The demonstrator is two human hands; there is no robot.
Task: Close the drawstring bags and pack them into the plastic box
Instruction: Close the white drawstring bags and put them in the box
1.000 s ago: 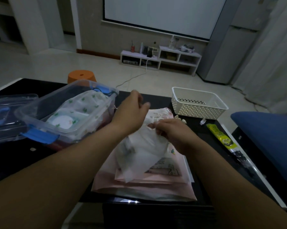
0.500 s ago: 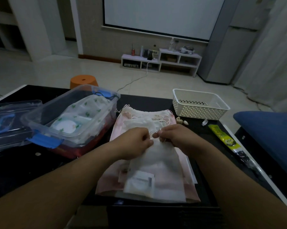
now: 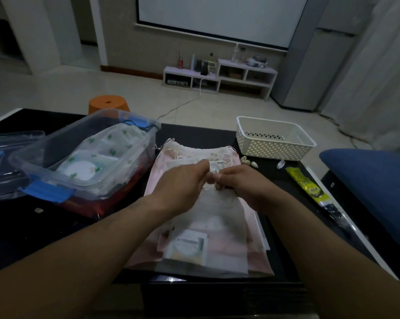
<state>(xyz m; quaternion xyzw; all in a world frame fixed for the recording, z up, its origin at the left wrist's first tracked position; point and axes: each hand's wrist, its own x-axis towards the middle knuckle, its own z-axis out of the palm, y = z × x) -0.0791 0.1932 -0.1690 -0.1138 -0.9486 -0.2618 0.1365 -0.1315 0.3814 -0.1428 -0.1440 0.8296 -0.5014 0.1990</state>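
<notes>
A white translucent drawstring bag (image 3: 217,224) with a small packet inside lies on top of a stack of pink drawstring bags (image 3: 259,256) in the middle of the black table. My left hand (image 3: 183,187) and my right hand (image 3: 238,183) meet at the bag's mouth, both pinching its top edge and cords. The clear plastic box (image 3: 134,157) with blue clasps stands to the left, holding a white bag with green print (image 3: 107,146).
The box's clear lid (image 3: 7,162) lies at the far left. A white perforated basket (image 3: 275,139) stands at the back right, with small shells (image 3: 248,161) and a yellow packet (image 3: 305,183) near it. A blue cushion (image 3: 374,192) is at the right edge.
The white bag was held up a second ago; it now lies flat on the stack. My left hand came down from above to meet the right hand at the bag's mouth.
</notes>
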